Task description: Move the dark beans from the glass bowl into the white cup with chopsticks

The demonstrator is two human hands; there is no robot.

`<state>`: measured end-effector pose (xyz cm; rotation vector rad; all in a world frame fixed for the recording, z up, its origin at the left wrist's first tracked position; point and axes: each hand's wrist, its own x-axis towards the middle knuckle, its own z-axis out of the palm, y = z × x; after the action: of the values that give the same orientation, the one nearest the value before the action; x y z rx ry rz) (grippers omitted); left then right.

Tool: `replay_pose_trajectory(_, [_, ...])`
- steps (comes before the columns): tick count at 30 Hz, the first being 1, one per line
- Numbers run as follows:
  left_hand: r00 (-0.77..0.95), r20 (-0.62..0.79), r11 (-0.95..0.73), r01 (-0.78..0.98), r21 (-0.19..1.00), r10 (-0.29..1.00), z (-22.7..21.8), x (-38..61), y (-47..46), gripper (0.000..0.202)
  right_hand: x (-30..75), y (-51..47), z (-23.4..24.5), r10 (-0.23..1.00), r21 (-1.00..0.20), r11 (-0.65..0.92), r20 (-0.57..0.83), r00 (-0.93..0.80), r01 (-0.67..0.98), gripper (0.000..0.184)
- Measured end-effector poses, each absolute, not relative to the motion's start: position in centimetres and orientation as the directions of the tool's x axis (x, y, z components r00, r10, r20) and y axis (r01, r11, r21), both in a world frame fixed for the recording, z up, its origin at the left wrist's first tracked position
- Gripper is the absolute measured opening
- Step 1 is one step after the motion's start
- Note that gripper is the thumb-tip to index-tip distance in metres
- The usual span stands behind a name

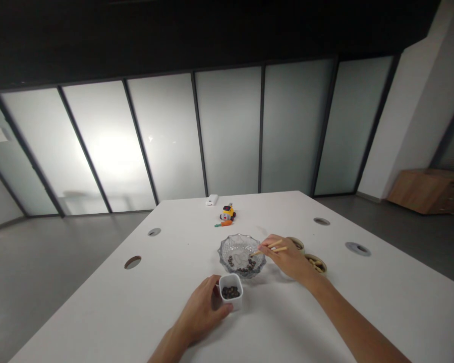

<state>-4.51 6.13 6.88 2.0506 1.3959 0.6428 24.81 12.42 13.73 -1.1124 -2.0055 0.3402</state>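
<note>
Left hand: The person's left hand [202, 307] grasps a small white cup [237, 302], thumb at its near side and fingers at its far left, just in front of the glass bowl.

White cup: Dark beans [230, 292] lie inside it, below the rim. It looks upright; whether its base rests on the tabletop is hard to tell.

Right hand: The right hand [287, 259] grips a pair of wooden chopsticks [280, 249], their tips reaching down inside the bowl beside more beans. Whether a bean is pinched between them cannot be told.

Glass bowl: The clear, scallop-edged glass bowl [224, 247] stands on the white table [174, 282] between the hands, with loose beans [251, 263] along its near part and at both sides.

Bean count: Beans lie in both vessels, which suggests work partway along: several in the bowl remain loose, while a cluster sits in the cup. Which way they travel is not settled by this view.

Round containers: Two stand by the right forearm, the nearer container [324, 273] holding pale pieces, the farther container [302, 248] partly hidden.

Far side: A yellow toy vehicle [229, 212] and an orange toy carrot [226, 223] lie beyond the bowl, apart from both hands.
</note>
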Motion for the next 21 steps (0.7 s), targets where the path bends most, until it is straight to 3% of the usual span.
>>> replay_pose_trajectory(11, [0.336,0.069,-0.285,0.656,0.699,0.94,7.1,-4.4,6.0,0.035,24.7,11.6,15.3,0.791,-0.59,0.594,0.554,-0.261,0.546,0.038])
replay_pose_trajectory(17, [0.33,0.061,-0.281,0.675,0.682,0.942,7.3,-4.4,6.0,0.036,24.4,9.2,18.7,0.879,-0.798,0.476,0.445,-0.171,0.369,0.043])
replay_pose_trajectory(21, [0.333,0.061,-0.284,0.678,0.678,0.941,7.1,-4.5,6.0,0.035,24.1,7.6,20.1,0.903,-0.871,0.415,0.358,-0.238,0.263,0.042])
